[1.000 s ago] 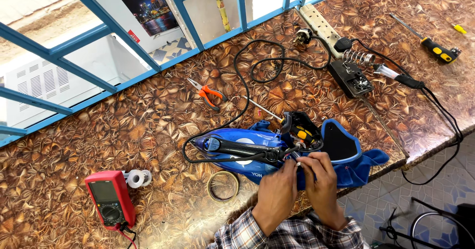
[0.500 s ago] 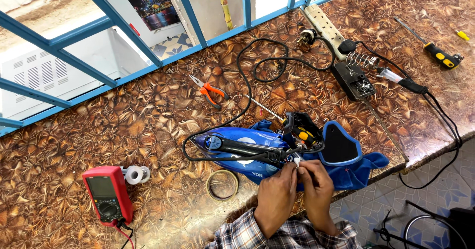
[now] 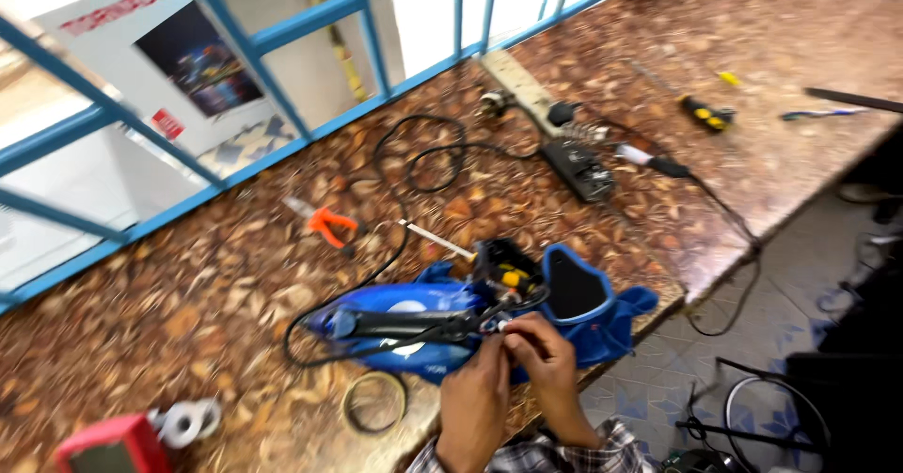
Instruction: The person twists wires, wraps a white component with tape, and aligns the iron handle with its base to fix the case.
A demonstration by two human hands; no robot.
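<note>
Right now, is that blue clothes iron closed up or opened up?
Opened up. The blue iron lies on the bench with its rear cover off, wiring exposed, and both the left hand and right hand at the wires.

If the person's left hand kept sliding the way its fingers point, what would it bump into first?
Most likely the open rear of the blue clothes iron: the left hand points up and away at its exposed wiring, already touching it. Depth is hard to judge.
</note>
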